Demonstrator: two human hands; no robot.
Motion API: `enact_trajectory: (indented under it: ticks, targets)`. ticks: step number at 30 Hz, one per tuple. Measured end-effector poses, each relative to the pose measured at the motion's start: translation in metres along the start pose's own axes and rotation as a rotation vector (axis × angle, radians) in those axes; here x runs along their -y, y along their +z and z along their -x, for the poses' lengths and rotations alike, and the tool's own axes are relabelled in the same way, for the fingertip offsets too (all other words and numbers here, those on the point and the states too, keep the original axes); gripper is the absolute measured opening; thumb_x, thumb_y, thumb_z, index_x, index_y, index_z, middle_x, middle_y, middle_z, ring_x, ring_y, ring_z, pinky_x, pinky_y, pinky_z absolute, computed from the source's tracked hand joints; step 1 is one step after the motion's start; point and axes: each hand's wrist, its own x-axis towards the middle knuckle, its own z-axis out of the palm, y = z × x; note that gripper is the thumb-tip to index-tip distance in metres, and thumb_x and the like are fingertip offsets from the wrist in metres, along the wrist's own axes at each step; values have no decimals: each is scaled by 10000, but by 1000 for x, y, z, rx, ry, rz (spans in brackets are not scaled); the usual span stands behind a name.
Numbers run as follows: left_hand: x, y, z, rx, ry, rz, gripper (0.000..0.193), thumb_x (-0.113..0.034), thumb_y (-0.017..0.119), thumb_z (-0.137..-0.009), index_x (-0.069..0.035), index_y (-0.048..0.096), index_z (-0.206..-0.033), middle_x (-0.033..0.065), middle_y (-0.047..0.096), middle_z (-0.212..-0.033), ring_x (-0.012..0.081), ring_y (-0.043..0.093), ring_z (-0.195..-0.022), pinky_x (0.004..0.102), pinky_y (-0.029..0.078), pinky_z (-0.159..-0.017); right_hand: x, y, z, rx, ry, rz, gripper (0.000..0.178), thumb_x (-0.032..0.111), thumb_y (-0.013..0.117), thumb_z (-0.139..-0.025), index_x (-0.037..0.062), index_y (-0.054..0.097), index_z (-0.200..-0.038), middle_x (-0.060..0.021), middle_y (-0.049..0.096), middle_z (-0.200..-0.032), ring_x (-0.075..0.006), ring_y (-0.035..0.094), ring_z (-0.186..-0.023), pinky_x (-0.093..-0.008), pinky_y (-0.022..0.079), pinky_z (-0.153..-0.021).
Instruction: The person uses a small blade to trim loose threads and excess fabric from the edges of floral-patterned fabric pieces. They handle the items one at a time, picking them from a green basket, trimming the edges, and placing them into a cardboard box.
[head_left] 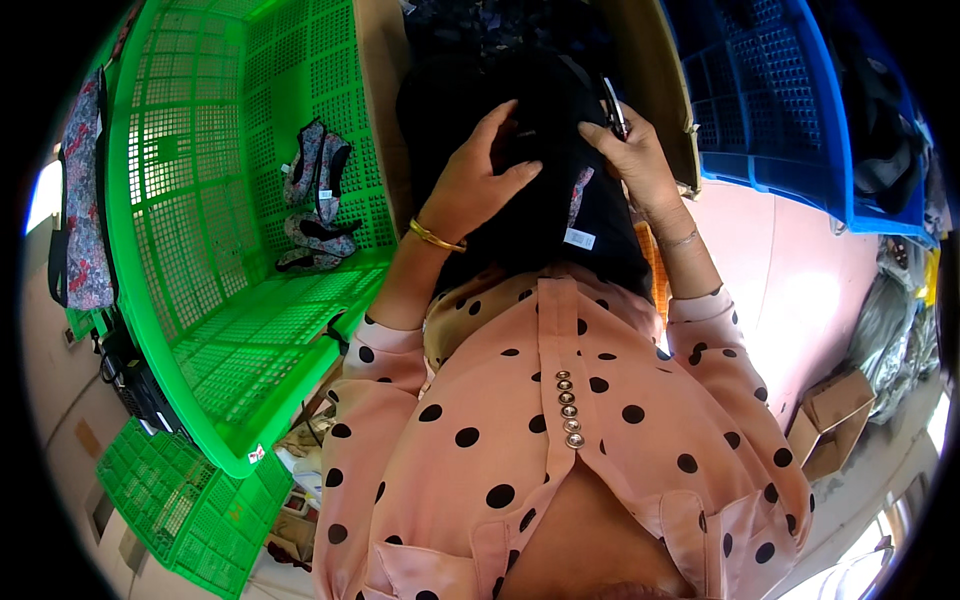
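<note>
My left hand (480, 185) is over the black cloth (470, 235) on my lap, its fingers and thumb apart. A gold bangle circles that wrist. In my right hand (637, 155) is a slim dark tool with a shiny edge, which looks like thread snips (613, 105). The thumb of this hand points in toward the cloth. A narrow strip of floral fabric (580, 195) and a white label (579, 238) lie on the black cloth between my wrists. Whether my left fingertips pinch any cloth is hard to see against the black.
A large green plastic crate (190, 250) stands at my left, with several floral fabric pieces (320, 195) inside. Ahead, a cardboard box (645, 60) holds dark patterned fabric. To the right are a blue crate (780, 185) with black items and a small carton (835, 420).
</note>
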Motion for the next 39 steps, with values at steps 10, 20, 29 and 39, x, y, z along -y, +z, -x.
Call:
enact_trajectory:
  ticks: [10,20,29,39]
  targets:
    - [-38,-27,22,167,-294,469,402,-76,719,-847,-14,523,-1193,-12,593,-1026,72,555,-978,229,467,-859,28,16,25,98,-15,-279,153,131,663,-857,39,577,-943,90,388,-580,-5,324,-463,-184,234,-417]
    - [-67,12,7,-284,513,-686,193,-124,792,-705,-114,681,-862,18,638,-868,232,562,-852,323,451,-760,17,16,29,5,59,-217,212,197,658,-886,68,503,-821,75,392,-567,-16,336,-454,-193,248,-411]
    - [-35,25,-14,-178,373,-655,109,-124,737,-767,-84,650,-819,40,625,-795,224,566,-778,327,462,-711,-7,12,16,-40,73,-84,221,235,648,-902,78,508,-831,63,412,-583,-27,366,-485,-197,279,-443]
    - [-23,8,-2,-111,-34,52,167,-165,645,-917,-2,608,-912,9,600,-753,78,544,-677,207,455,-627,-6,-8,29,-138,-180,272,389,392,551,-966,4,534,-948,-35,504,-652,-102,495,-591,-242,407,-555]
